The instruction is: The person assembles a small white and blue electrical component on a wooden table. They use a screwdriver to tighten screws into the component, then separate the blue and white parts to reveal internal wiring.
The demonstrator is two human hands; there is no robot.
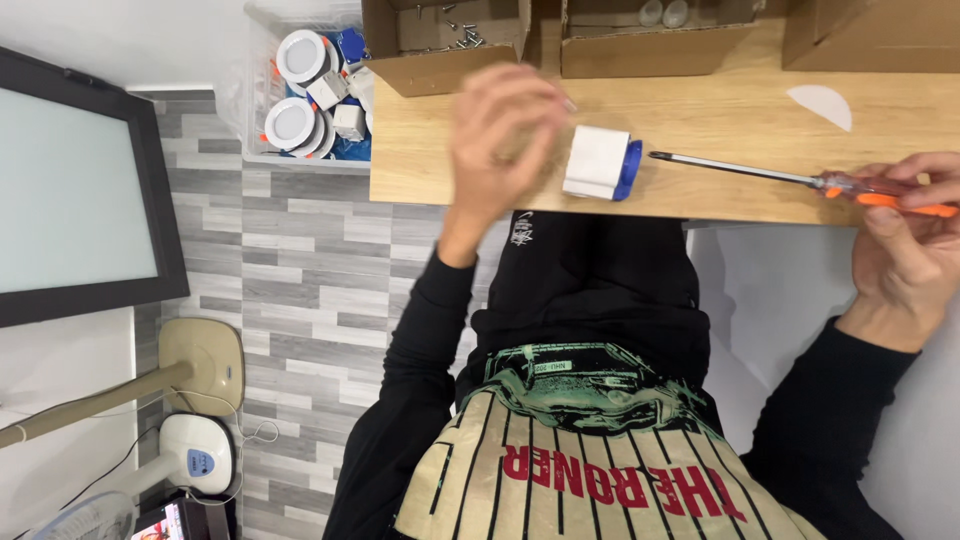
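It looks like a small assembly workstation: a wooden surface (720, 110) across the top of the frame carries open cardboard boxes (445, 40) of screws, and a clear bin (310, 90) of round white light fittings sits at upper left.

showing one screwdriver (800, 178), one white-and-blue box (598, 163), three cardboard boxes (440, 60), one clear bin (262, 120), two hands (500, 130).

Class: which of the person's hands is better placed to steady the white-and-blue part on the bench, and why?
Probably the left. The left hand is right beside the white-and-blue part; the right hand is off to the side, holding the screwdriver by its orange handle.
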